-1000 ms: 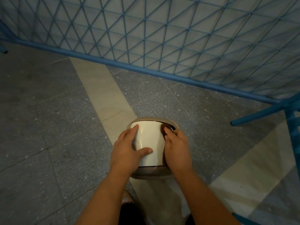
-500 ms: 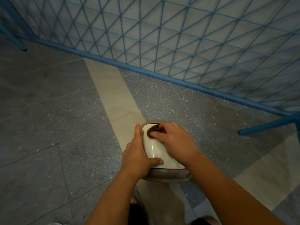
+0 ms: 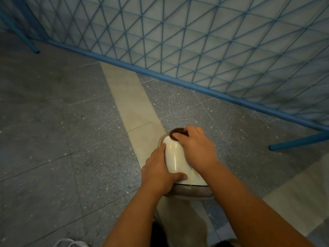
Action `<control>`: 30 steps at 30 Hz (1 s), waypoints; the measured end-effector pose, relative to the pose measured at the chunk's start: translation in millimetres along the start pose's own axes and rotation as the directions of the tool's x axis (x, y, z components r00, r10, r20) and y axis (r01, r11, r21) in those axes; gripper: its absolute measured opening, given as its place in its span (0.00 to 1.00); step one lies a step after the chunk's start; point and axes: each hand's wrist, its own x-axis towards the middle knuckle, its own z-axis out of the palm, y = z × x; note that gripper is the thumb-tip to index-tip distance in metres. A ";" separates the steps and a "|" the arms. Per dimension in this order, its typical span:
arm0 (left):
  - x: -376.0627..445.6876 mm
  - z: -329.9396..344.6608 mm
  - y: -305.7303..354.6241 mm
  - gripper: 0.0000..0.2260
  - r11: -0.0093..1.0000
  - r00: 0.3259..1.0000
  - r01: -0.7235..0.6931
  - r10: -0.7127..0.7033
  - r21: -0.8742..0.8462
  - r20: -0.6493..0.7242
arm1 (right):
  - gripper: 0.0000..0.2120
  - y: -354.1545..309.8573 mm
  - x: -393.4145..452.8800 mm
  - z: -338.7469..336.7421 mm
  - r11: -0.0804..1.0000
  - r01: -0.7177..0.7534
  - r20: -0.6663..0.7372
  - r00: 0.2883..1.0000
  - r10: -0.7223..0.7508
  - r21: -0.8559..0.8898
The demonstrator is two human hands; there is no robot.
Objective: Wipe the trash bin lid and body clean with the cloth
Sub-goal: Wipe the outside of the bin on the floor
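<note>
the small cream plastic trash bin with a grey rim (image 3: 175, 158) stands on the speckled grey floor (image 3: 71, 131). the left hand (image 3: 157, 172) still clasps its side, while the right hand (image 3: 196, 148), fingers pinching a dark brown cloth (image 3: 176, 132), has slid from mid-lid to the far edge.

- The trash bin (image 3: 175, 158) stood alone on the speckled floor (image 3: 71, 131); bare floor lay open on its left and far side.
- The left hand (image 3: 158, 172) covered the bin's left flank, and the right hand (image 3: 196, 148), pressing the dark cloth (image 3: 178, 132), took the lid's far right part.
- A blue mesh fence (image 3: 195, 47) closed off the far side, well apart from the bin.
- A blue bar (image 3: 300, 140) jutted across the floor to the right.
</note>
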 end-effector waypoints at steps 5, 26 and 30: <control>-2.2 -5.4 0.6 0.54 0.988 0.992 0.121 -0.117 0.093 -0.044 | 0.19 1.4 -37.5 1.3 0.985 0.174 0.073 0.982 -0.173 -0.004; 11.4 -11.4 14.1 0.30 0.938 0.972 0.235 -0.231 0.254 -0.043 | 0.21 8.5 -95.8 14.5 0.960 0.279 0.041 0.960 -0.278 -0.002; 10.5 -2.4 23.3 0.27 0.924 0.978 0.204 -0.174 0.324 -0.118 | 0.16 30.7 -117.8 11.5 0.943 0.333 0.090 0.939 -0.333 0.019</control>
